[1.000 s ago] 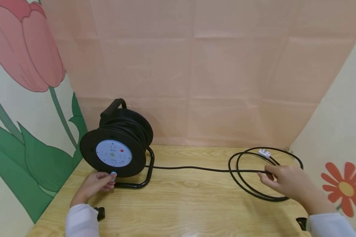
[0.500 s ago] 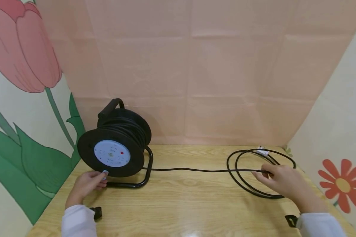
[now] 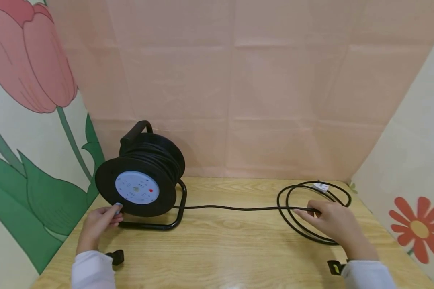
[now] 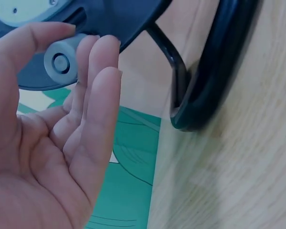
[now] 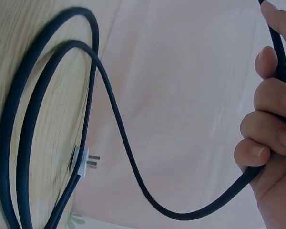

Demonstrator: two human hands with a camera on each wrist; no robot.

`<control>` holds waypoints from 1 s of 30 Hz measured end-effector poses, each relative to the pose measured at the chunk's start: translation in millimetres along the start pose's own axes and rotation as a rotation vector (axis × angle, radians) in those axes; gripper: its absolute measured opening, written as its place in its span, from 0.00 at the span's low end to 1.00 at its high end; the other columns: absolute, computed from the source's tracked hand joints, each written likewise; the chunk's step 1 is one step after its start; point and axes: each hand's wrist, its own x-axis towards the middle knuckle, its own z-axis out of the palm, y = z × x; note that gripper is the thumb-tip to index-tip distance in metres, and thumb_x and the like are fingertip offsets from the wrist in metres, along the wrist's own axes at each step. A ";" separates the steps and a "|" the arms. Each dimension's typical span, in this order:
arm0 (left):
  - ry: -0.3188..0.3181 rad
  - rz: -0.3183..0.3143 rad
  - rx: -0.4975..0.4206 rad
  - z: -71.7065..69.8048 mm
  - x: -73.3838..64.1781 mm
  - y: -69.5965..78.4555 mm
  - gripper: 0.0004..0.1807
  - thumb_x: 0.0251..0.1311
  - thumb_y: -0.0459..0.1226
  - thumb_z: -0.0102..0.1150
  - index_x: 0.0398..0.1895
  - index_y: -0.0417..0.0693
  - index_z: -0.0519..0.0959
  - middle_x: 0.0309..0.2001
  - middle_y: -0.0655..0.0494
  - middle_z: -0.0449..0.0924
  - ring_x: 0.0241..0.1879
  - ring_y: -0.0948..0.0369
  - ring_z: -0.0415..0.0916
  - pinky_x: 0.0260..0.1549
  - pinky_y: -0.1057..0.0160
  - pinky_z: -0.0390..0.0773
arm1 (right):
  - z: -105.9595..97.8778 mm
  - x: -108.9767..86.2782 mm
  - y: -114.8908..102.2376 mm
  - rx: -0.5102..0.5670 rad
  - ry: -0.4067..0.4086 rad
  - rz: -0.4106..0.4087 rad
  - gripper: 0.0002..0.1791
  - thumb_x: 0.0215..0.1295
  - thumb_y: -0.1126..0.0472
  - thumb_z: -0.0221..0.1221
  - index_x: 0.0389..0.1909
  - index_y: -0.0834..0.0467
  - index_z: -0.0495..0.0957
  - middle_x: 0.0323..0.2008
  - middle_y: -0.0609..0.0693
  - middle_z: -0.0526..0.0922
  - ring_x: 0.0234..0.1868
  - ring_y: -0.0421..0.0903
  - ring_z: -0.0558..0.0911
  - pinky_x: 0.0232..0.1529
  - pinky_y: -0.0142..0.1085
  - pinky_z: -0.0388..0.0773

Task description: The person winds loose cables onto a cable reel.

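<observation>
A black cable reel (image 3: 110, 180) with a pale socket face (image 3: 137, 187) stands at the left on its tubular frame (image 3: 182, 204). My left hand (image 3: 99, 222) pinches the small grey crank knob (image 4: 60, 62) at the reel's lower rim between thumb and fingers. From the reel, a black cable (image 3: 231, 208) runs right across the table to my right hand (image 3: 332, 220). In the right wrist view the fingers curl round the cable, which sags below the hand and loops back to the table. The white plug (image 5: 83, 161) lies by the coil, prongs showing.
Loose cable loops (image 3: 293, 226) lie on the wooden table (image 3: 217, 257) at the right. A pink sheet (image 3: 231, 88) hangs behind the table. Painted walls stand close on the left and right, with a tulip (image 3: 29, 60) and a red flower (image 3: 419, 228).
My left hand has moved left with the knob along the reel's rim, and the socket face has turned slightly. My right hand has shifted left with the cable, and the loops have drawn in.
</observation>
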 end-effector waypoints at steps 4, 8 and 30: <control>0.029 0.004 -0.030 -1.0 -1.7 3.8 0.33 0.72 0.49 0.55 0.59 0.22 0.70 0.34 0.58 0.83 0.31 0.71 0.81 0.36 0.69 0.83 | 2.8 -0.5 0.6 0.001 0.042 -0.021 0.23 0.61 0.42 0.68 0.18 0.40 0.65 0.11 0.33 0.52 0.12 0.32 0.53 0.13 0.30 0.52; 0.047 0.000 -0.023 -1.6 -2.2 6.0 0.34 0.72 0.50 0.55 0.60 0.23 0.69 0.35 0.58 0.82 0.31 0.71 0.80 0.37 0.68 0.83 | 4.7 0.9 1.4 0.013 0.069 -0.056 0.21 0.61 0.46 0.70 0.20 0.39 0.66 0.11 0.32 0.53 0.12 0.32 0.53 0.14 0.30 0.54; 0.247 0.009 -0.369 -2.9 -5.7 25.8 0.25 0.69 0.49 0.59 0.50 0.34 0.70 0.30 0.61 0.79 0.29 0.68 0.78 0.34 0.72 0.81 | 15.6 5.5 -8.6 0.037 0.022 -0.135 0.18 0.62 0.48 0.69 0.21 0.38 0.68 0.15 0.29 0.60 0.15 0.30 0.58 0.17 0.29 0.57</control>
